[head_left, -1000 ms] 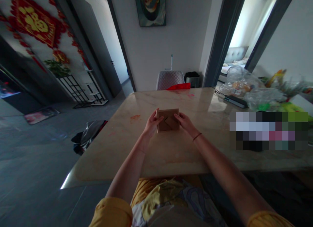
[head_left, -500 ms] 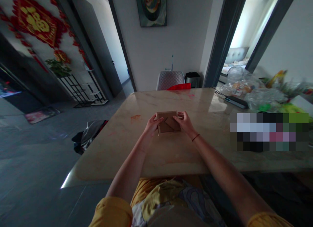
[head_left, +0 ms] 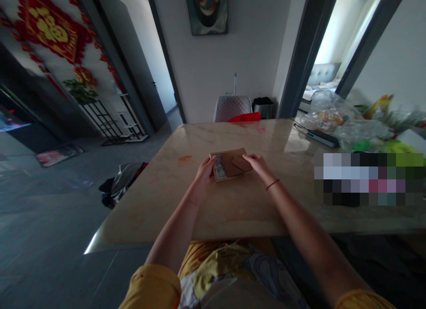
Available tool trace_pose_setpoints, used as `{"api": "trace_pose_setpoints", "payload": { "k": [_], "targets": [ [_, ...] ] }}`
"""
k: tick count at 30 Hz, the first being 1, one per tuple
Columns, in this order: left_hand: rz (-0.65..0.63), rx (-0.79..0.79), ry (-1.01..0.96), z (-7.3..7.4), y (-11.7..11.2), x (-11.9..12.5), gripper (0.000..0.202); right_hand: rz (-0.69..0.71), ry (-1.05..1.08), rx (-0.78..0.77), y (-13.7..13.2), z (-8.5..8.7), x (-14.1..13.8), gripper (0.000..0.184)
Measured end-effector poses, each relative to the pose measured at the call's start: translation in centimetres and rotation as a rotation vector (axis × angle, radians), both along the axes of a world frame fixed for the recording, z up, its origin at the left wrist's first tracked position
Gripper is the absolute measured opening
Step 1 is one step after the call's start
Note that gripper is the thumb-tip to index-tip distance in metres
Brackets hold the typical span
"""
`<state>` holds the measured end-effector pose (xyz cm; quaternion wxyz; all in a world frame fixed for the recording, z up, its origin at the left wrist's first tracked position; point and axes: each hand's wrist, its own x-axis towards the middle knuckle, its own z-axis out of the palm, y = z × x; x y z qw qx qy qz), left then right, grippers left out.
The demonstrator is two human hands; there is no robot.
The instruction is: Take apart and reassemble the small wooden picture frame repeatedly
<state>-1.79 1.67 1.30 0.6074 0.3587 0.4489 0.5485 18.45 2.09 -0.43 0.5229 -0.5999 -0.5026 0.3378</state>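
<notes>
A small brown photo frame (head_left: 229, 179) lies back side up, just above or on the table; I cannot tell which. Its brown backing board (head_left: 233, 161), marked with a slanted stand flap, sits shifted to the right and pokes past the frame's right side. Along the left of the frame a greyish strip (head_left: 220, 168) is uncovered. My left hand (head_left: 207, 168) is closed on the frame's left edge, thumb on top. My right hand (head_left: 257, 163) pinches the board's right edge between thumb and fingers. Both hands' undersides are hidden.
The marble-look table (head_left: 233, 211) spreads around my hands. On its right stand plastic bags (head_left: 362, 133), a dark oblong device (head_left: 322, 138) with a cable and a blurred-out patch. Beyond the far edge is a grey quilted chair (head_left: 233, 107). A dark bag (head_left: 123, 180) sits left of the table.
The backing board has slid right out of line with the frame, baring the greyish strip on the left. My right hand has moved right with the board; my left hand stays at the frame.
</notes>
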Motion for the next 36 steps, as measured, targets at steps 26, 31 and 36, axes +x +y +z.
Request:
{"api": "trace_pose_setpoints", "payload": {
  "k": [26, 31, 36],
  "targets": [
    [-0.030, 0.015, 0.049, 0.3, -0.1, -0.1, 0.036, 0.294, 0.239, -0.066, -2.2, 1.2, -2.3, 0.037],
    [-0.035, -0.001, 0.056, 0.4, -0.2, -0.1, 0.035, 0.191, 0.207, -0.020, -1.7, 0.8, -2.1, 0.035],
    [-0.064, 0.019, 0.073, 0.7, -0.5, 0.0, 0.033, 0.032, 0.008, 0.171, -0.9, -0.2, -2.1, 0.027]
  ]
}}
